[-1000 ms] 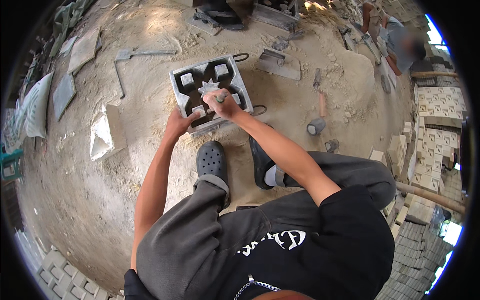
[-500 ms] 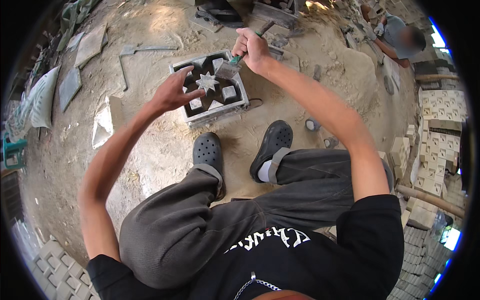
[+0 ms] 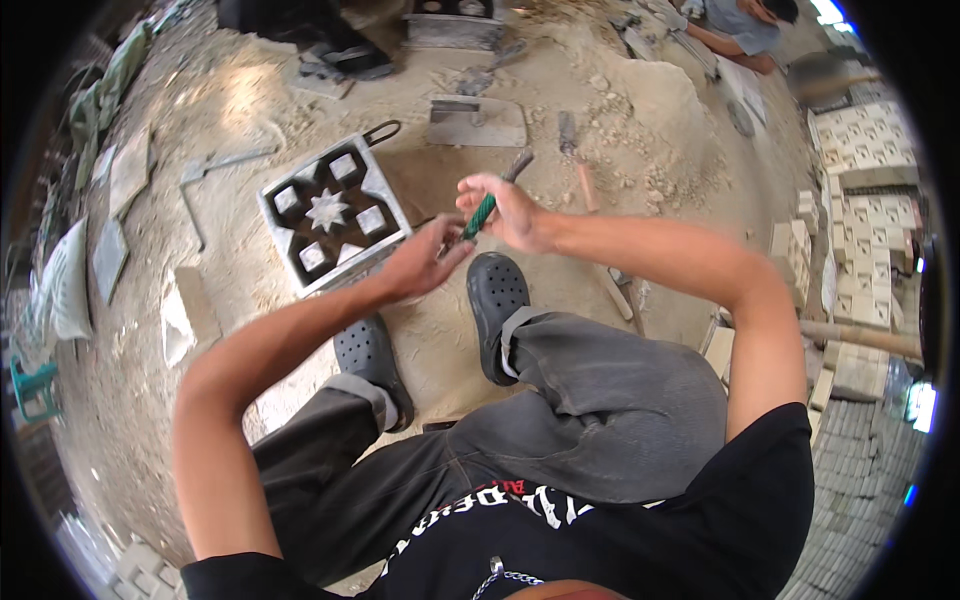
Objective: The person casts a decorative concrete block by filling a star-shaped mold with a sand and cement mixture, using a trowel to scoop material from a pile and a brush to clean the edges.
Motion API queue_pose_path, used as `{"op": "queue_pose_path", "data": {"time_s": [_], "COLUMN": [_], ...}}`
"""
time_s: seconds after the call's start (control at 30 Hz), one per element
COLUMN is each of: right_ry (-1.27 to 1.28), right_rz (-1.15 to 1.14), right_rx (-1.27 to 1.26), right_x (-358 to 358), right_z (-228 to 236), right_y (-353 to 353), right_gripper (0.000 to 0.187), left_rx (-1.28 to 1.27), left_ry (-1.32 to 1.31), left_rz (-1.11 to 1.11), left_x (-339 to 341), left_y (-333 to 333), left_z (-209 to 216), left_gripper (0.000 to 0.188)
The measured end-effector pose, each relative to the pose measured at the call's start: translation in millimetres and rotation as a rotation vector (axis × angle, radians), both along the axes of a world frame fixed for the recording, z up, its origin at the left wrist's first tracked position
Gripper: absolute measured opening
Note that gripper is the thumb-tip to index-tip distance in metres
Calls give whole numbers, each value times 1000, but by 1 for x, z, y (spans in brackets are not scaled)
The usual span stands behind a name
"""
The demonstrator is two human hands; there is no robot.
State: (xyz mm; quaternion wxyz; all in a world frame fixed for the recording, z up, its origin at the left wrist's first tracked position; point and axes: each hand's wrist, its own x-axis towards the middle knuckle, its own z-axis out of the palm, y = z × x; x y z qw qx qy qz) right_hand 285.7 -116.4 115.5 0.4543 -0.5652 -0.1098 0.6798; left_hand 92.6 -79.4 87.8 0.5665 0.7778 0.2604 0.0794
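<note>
My right hand (image 3: pixel 510 212) is closed around a hand tool (image 3: pixel 483 212) with a dark handle wrapped in green, its tip pointing up and away. Its lower end goes down to my left hand (image 3: pixel 430 260), whose curled fingers close on it and hide the tool's head. Just left of my hands, a square metal mould (image 3: pixel 385 190) lies on the sandy ground. Inside it are a star-shaped piece (image 3: pixel 327 211) in the middle and several square blocks around that, with dark hollows between. A wire loop (image 3: pixel 383 131) sticks out from its far corner.
Beyond my hands lie a flat metal plate with a grip (image 3: pixel 500 124) and a trowel (image 3: pixel 568 135). A sand heap (image 3: pixel 665 105) rises at the far right, near another person (image 3: pixel 735 40). Pale blocks (image 3: pixel 865 140) are stacked at right. A white angular block (image 3: pixel 185 315) lies left.
My right hand has brought the tool back from over the mould, toward me. My left hand has left the mould and come to the tool's lower end. The view has shifted.
</note>
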Motion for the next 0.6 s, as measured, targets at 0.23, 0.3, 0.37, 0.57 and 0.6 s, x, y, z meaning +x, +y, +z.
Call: {"op": "queue_pose_path", "data": {"time_s": [0.23, 0.3, 0.37, 0.57, 0.6], "right_ry": [14, -207, -572, -1486, -1495], "right_rz": [-33, 195, 417, 248, 201], "right_rx": [-196, -123, -59, -418, -490], "right_x": [31, 59, 91, 248, 255], "right_z": [-38, -47, -47, -172, -179], "right_y": [-53, -59, -62, -113, -111], "right_gripper": [61, 74, 74, 65, 63], "left_rx": [138, 166, 172, 153, 164], "left_ry": [231, 276, 329, 581, 596], "left_rz": [61, 81, 154, 133, 122], "left_x": [45, 36, 14, -20, -27], "left_y": [-56, -58, -63, -60, -59], "left_z": [-54, -73, -91, -117, -120], "left_gripper": [34, 32, 31, 37, 37]}}
